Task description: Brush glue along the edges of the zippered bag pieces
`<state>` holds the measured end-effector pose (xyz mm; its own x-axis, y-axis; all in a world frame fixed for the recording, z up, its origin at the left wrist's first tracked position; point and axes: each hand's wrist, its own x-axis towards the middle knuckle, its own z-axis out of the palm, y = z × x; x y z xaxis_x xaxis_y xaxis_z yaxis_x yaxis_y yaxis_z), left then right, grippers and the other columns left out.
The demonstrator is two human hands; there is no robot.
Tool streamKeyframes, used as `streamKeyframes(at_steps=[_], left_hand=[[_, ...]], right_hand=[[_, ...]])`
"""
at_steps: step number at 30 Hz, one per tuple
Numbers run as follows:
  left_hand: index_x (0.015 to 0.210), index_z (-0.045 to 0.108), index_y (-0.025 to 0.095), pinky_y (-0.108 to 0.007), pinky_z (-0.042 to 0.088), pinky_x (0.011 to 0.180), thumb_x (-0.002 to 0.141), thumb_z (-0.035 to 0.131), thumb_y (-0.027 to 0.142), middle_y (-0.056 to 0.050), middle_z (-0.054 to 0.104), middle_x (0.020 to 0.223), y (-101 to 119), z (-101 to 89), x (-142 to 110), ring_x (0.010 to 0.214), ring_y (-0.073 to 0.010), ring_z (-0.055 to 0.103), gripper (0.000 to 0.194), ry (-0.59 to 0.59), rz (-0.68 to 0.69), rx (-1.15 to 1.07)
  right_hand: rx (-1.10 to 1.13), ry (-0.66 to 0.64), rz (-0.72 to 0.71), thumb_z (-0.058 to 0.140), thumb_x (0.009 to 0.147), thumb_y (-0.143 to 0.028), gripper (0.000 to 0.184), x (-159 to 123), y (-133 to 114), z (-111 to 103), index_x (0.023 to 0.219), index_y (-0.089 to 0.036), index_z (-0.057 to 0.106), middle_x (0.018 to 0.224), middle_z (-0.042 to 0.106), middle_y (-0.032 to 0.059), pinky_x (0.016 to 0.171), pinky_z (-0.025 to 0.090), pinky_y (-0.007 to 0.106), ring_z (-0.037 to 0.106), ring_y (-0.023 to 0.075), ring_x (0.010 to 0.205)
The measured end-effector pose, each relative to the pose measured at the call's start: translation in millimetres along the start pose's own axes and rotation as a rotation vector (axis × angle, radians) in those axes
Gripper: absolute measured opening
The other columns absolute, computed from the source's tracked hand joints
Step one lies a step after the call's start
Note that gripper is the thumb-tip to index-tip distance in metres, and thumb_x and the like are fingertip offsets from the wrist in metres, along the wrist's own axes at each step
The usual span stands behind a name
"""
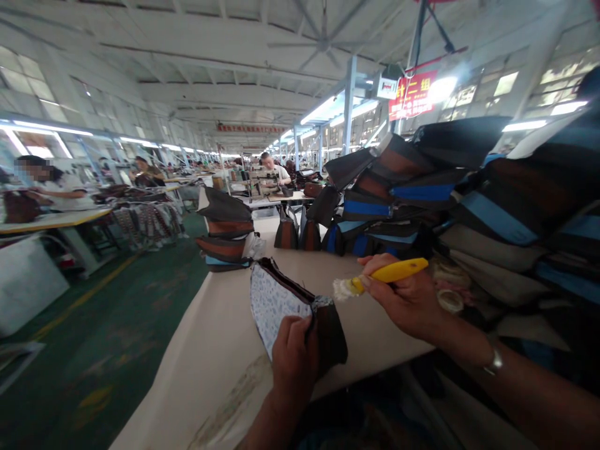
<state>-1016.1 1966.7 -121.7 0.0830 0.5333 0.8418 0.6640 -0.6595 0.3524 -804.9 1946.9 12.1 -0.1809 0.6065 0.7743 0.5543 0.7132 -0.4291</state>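
Note:
My left hand (294, 353) is closed on the near edge of a sewn bag piece (277, 301), which has a pale blue-grey patterned lining and a dark outer side. The piece stands on the table with its dark-trimmed opening facing up. My right hand (412, 303) grips a brush (396, 271) by its yellow handle. The brush's whitish, clumped bristles point left, just above the right end of the bag piece and apart from it. Some fingertips of my left hand are hidden behind the piece.
The beige tabletop (210, 337) carries a small stack of bag pieces (227, 226) at the far left. A large pile (422, 187) in black, brown and blue rises at the right. Near my right wrist is a round whitish container (450, 300). People work at tables beyond.

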Motion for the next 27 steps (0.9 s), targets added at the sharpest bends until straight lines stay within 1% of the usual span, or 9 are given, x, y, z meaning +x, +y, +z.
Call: streamKeyframes(at_steps=[4, 7, 10, 14, 17, 19, 22, 24, 27], left_hand=[[0.102, 0.058, 0.015, -0.026, 0.045, 0.060, 0.090, 0.051, 0.007, -0.004, 0.057, 0.078, 3, 1.6, 2, 0.068, -0.0150, 0.051, 0.017, -0.040, 0.321, 0.139], [0.094, 0.059, 0.014, -0.029, 0.041, 0.057, 0.091, 0.050, 0.008, -0.004, 0.054, 0.072, 7, -1.5, 3, 0.064, -0.0163, 0.046, 0.011, -0.097, 0.409, 0.162], [0.091, 0.059, 0.014, -0.031, 0.039, 0.055, 0.091, 0.051, 0.009, -0.004, 0.053, 0.072, 9, -2.1, 3, 0.065, -0.0175, 0.045, 0.010, -0.140, 0.421, 0.170], [0.090, 0.060, 0.014, -0.031, 0.037, 0.056, 0.090, 0.051, 0.008, -0.004, 0.052, 0.073, 10, 0.6, 2, 0.066, -0.0176, 0.045, 0.010, -0.146, 0.415, 0.178], [0.079, 0.056, 0.017, -0.031, 0.037, 0.055, 0.091, 0.049, 0.009, -0.003, 0.050, 0.070, 9, 1.2, 2, 0.064, -0.0173, 0.044, 0.016, -0.151, 0.416, 0.174], [0.080, 0.057, 0.017, -0.031, 0.038, 0.056, 0.091, 0.048, 0.009, -0.004, 0.051, 0.071, 8, 0.5, 2, 0.065, -0.0172, 0.045, 0.017, -0.159, 0.421, 0.174], [0.087, 0.058, 0.016, -0.029, 0.040, 0.057, 0.091, 0.048, 0.009, -0.004, 0.053, 0.072, 7, -3.4, 4, 0.065, -0.0162, 0.047, 0.014, -0.133, 0.432, 0.175], [0.086, 0.058, 0.017, -0.028, 0.040, 0.056, 0.091, 0.048, 0.009, -0.003, 0.053, 0.071, 5, -9.4, 6, 0.064, -0.0155, 0.047, 0.013, -0.131, 0.449, 0.165], [0.091, 0.058, 0.017, -0.026, 0.041, 0.056, 0.092, 0.049, 0.011, -0.003, 0.055, 0.073, -6, -24.2, 9, 0.063, -0.0145, 0.049, 0.011, -0.128, 0.466, 0.136]], right_hand=[[0.104, -0.024, -0.031, 0.054, 0.093, -0.023, 0.009, 11, -18, 19, 0.086, -0.023, 0.058, 0.082, 0.062, 0.0014, 0.077, 0.051, 0.035, 0.063, 0.0205, 0.086], [0.037, -0.244, -0.130, 0.052, 0.089, -0.019, 0.011, 16, -14, 31, 0.079, -0.022, 0.056, 0.074, 0.059, 0.0004, 0.073, 0.048, 0.035, 0.059, 0.0183, 0.072], [-0.111, -0.400, -0.177, 0.051, 0.082, -0.014, 0.012, 20, -6, 30, 0.072, -0.021, 0.051, 0.068, 0.057, 0.0007, 0.070, 0.046, 0.034, 0.055, 0.0180, 0.066], [-0.110, -0.278, -0.202, 0.052, 0.085, -0.016, 0.011, 22, -8, 23, 0.076, -0.021, 0.051, 0.069, 0.057, 0.0010, 0.073, 0.046, 0.034, 0.057, 0.0191, 0.070], [-0.107, -0.410, -0.211, 0.052, 0.083, -0.015, 0.010, 21, -12, 24, 0.075, -0.021, 0.051, 0.068, 0.057, 0.0005, 0.071, 0.045, 0.033, 0.054, 0.0176, 0.065], [-0.162, -0.467, -0.192, 0.052, 0.080, -0.014, 0.012, 20, -12, 26, 0.071, -0.021, 0.049, 0.065, 0.055, 0.0003, 0.068, 0.043, 0.033, 0.051, 0.0172, 0.062], [-0.120, -0.349, -0.162, 0.051, 0.085, -0.018, 0.013, 19, -11, 28, 0.073, -0.021, 0.049, 0.068, 0.055, 0.0010, 0.069, 0.043, 0.032, 0.052, 0.0173, 0.066], [-0.072, -0.360, -0.157, 0.050, 0.088, -0.020, 0.013, 19, -9, 28, 0.076, -0.021, 0.051, 0.071, 0.056, 0.0015, 0.068, 0.043, 0.032, 0.053, 0.0172, 0.068], [-0.146, -0.351, -0.152, 0.050, 0.087, -0.019, 0.014, 20, -4, 25, 0.073, -0.020, 0.052, 0.069, 0.056, 0.0009, 0.070, 0.043, 0.033, 0.052, 0.0170, 0.066]])
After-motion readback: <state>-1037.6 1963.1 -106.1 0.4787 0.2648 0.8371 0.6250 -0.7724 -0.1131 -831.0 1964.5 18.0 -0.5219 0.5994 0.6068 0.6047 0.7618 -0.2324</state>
